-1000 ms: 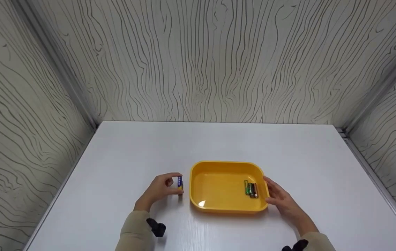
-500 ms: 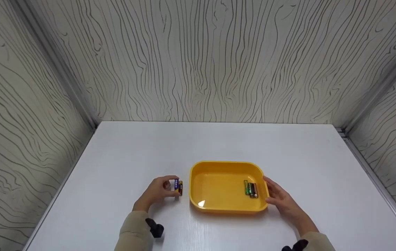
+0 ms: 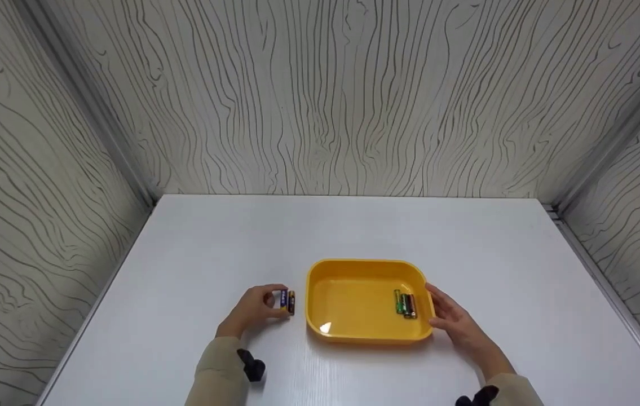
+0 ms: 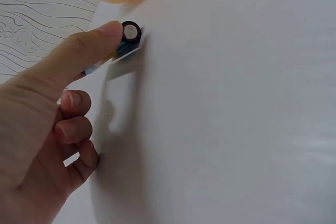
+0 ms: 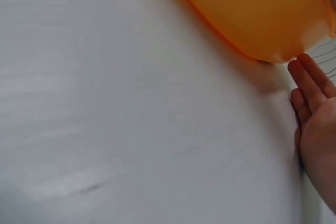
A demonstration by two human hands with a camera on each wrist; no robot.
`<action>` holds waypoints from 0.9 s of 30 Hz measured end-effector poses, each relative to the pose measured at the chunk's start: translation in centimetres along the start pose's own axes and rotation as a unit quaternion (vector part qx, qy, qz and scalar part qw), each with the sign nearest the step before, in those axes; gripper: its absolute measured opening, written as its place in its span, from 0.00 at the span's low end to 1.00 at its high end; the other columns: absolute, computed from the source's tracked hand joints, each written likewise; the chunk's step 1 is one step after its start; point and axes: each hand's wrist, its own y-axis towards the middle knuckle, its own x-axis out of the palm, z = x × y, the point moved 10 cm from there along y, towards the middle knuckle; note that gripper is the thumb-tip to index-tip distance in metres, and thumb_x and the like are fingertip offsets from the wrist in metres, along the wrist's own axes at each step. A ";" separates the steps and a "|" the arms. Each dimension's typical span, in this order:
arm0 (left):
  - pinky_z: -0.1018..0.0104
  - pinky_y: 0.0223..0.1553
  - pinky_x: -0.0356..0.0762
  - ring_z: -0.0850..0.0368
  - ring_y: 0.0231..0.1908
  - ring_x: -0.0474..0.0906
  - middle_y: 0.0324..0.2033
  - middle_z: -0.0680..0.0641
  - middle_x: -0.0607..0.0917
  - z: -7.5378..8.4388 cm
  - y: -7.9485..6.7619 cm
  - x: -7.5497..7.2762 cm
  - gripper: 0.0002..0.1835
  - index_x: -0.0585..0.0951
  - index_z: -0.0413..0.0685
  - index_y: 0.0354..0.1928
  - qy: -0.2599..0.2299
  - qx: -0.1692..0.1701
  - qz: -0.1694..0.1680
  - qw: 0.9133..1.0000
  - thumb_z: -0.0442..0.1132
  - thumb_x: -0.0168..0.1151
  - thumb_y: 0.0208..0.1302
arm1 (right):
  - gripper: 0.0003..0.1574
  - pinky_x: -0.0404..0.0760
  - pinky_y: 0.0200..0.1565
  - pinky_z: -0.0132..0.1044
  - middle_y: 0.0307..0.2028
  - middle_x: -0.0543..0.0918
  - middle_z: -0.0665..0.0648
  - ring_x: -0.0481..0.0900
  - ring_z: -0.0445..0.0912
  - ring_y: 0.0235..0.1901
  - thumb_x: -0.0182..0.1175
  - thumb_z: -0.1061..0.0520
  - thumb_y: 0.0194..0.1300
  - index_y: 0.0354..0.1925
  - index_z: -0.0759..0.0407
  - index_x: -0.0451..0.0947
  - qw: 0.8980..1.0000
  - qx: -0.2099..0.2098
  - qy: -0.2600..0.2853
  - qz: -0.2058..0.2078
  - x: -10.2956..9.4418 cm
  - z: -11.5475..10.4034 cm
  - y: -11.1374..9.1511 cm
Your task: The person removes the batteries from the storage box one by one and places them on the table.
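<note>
My left hand [image 3: 255, 307] pinches a blue and yellow battery [image 3: 283, 299] lengthwise, thumb at the near end and index finger at the far end. Right beside it, on the tray side, is a dark battery [image 3: 291, 303]. In the left wrist view a round battery end [image 4: 130, 31] with a dark ring shows at the thumb tip, and the other fingers curl loosely below. A yellow tray [image 3: 348, 321] sits to the right. Straight fingers of my right hand [image 3: 455, 322] touch the tray's right side, with the thumb near its front corner.
Inside the tray, toward the right, lie a green battery [image 3: 398, 301], a black one [image 3: 406, 306] and a reddish-dark one [image 3: 413, 306], side by side. All stand on a white table [image 3: 353, 225], with wood-patterned panels [image 3: 320, 101] at the back and sides.
My left hand has shifted slightly left with the blue battery, so the dark battery beside it now shows. The right hand and tray keep their place.
</note>
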 end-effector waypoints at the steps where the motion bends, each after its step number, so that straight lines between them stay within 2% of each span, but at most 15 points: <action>1: 0.69 0.33 0.63 0.59 0.28 0.64 0.23 0.53 0.69 -0.1 0.0 0.0 0.30 0.80 0.48 0.56 0.001 -0.003 0.000 1.000 0.42 0.76 0.48 | 0.49 0.66 0.57 0.14 0.77 0.37 0.64 0.64 0.13 0.56 0.58 0.61 0.67 0.76 0.54 0.42 1.000 0.001 0.000 0.000 0.0 0.0 0.0; 4: 0.68 0.34 0.63 0.59 0.30 0.65 0.25 0.53 0.69 -0.4 0.1 0.1 0.29 0.81 0.50 0.55 0.006 -0.014 0.004 1.000 0.42 0.76 0.48 | 0.48 0.65 0.57 0.13 0.77 0.38 0.65 0.64 0.13 0.56 0.57 0.61 0.67 0.76 0.55 0.42 1.000 -0.004 -0.008 -0.002 0.0 -0.2 0.0; 6: 0.68 0.34 0.63 0.59 0.30 0.65 0.24 0.53 0.69 -0.5 0.1 0.1 0.28 0.81 0.50 0.55 0.012 -0.016 0.009 1.000 0.42 0.76 0.48 | 0.48 0.65 0.57 0.14 0.77 0.41 0.61 0.64 0.13 0.57 0.58 0.61 0.67 0.76 0.53 0.43 1.000 0.002 -0.012 0.007 -0.2 -0.1 0.0; 9: 0.68 0.33 0.63 0.59 0.30 0.65 0.24 0.54 0.69 -0.6 0.0 0.0 0.28 0.81 0.50 0.55 0.018 -0.018 0.014 1.000 0.42 0.76 0.48 | 0.48 0.65 0.58 0.15 0.76 0.51 0.49 0.64 0.14 0.58 0.57 0.61 0.67 0.76 0.53 0.43 1.000 0.000 -0.020 0.008 -0.1 0.0 0.0; 12: 0.68 0.34 0.63 0.59 0.31 0.66 0.25 0.54 0.70 -0.6 -0.1 0.0 0.28 0.81 0.51 0.55 0.017 -0.021 0.014 1.000 0.41 0.76 0.48 | 0.48 0.66 0.58 0.15 0.66 0.60 0.32 0.64 0.15 0.58 0.58 0.62 0.66 0.76 0.52 0.45 1.000 0.008 -0.015 0.018 -0.3 0.2 0.0; 14: 0.67 0.35 0.64 0.58 0.31 0.66 0.26 0.53 0.70 -0.7 0.0 0.1 0.29 0.81 0.51 0.56 0.015 -0.024 0.013 1.000 0.41 0.76 0.48 | 0.48 0.66 0.58 0.15 0.63 0.62 0.27 0.64 0.15 0.58 0.58 0.61 0.66 0.76 0.52 0.44 1.000 0.003 -0.016 0.014 -0.2 0.2 0.0; 17: 0.68 0.34 0.64 0.58 0.30 0.66 0.25 0.53 0.70 -0.8 -0.1 0.1 0.31 0.80 0.52 0.58 0.014 -0.031 0.008 0.999 0.40 0.76 0.47 | 0.48 0.65 0.58 0.14 0.59 0.63 0.23 0.64 0.15 0.59 0.58 0.61 0.66 0.76 0.53 0.44 1.000 -0.004 -0.015 0.009 -0.2 0.1 0.0; 23: 0.71 0.31 0.64 0.59 0.27 0.65 0.24 0.54 0.70 -0.7 -0.2 0.1 0.34 0.78 0.50 0.60 0.011 -0.027 0.003 1.000 0.40 0.76 0.47 | 0.48 0.67 0.58 0.15 0.60 0.65 0.22 0.65 0.16 0.58 0.57 0.62 0.67 0.76 0.53 0.44 1.000 -0.008 -0.009 0.004 -0.1 0.2 0.0; 27: 0.71 0.31 0.63 0.60 0.27 0.64 0.23 0.54 0.69 -0.8 -0.2 0.1 0.34 0.77 0.52 0.60 0.011 -0.031 0.002 0.999 0.40 0.77 0.47 | 0.48 0.67 0.58 0.15 0.60 0.64 0.22 0.64 0.15 0.59 0.56 0.64 0.67 0.76 0.58 0.42 1.000 -0.028 0.001 -0.009 0.0 -0.2 0.0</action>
